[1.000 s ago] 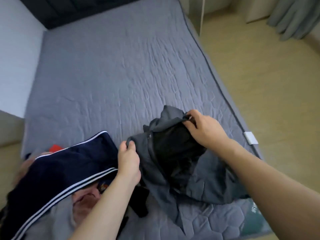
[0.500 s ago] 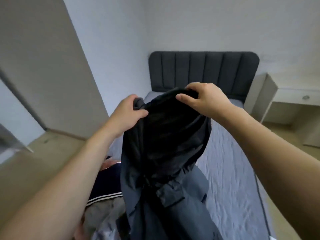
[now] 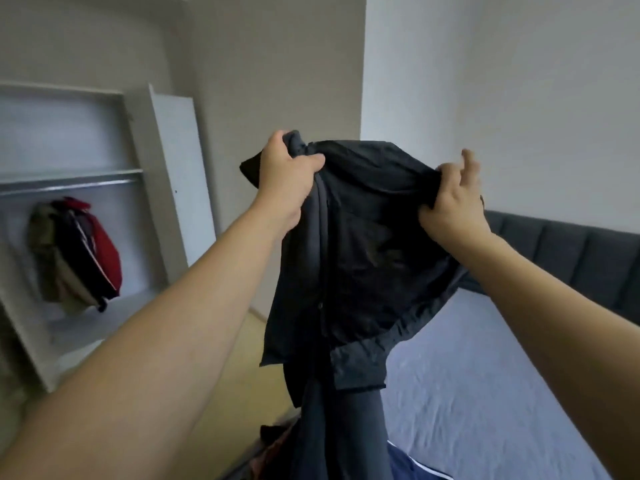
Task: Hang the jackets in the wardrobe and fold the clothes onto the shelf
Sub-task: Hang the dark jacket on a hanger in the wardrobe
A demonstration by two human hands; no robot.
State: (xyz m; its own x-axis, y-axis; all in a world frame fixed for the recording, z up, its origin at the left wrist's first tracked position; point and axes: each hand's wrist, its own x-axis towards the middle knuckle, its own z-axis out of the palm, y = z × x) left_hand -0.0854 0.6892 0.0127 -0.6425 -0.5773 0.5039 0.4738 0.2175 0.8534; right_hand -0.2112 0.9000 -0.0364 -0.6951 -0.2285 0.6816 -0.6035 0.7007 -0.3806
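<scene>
Nearest, at the bottom edge, a navy garment with white stripes (image 3: 412, 462) lies on the blue-grey bed (image 3: 485, 393), with reddish cloth (image 3: 273, 445) bunched just left of it, probably laundry not yet sorted.

Above these hangs the dark grey jacket (image 3: 356, 258), lifted clear of the bed so that its weight pulls it straight and its shape can be read. The 2 hands hold it up by its top edge. The left hand (image 3: 284, 171) has a full grip, fingers and thumb curled round a bunched corner beside the zip line. The right hand (image 3: 450, 199) pinches the opposite edge, with some fingers lifted loose, likely feeling for the collar or shoulder.

Far left, the open wardrobe (image 3: 114, 95) shows a rail (image 3: 69, 184) with several jackets (image 3: 76, 251) hung on it, which seems the place meant for this one. Far right stands the dark headboard (image 3: 571, 258).
</scene>
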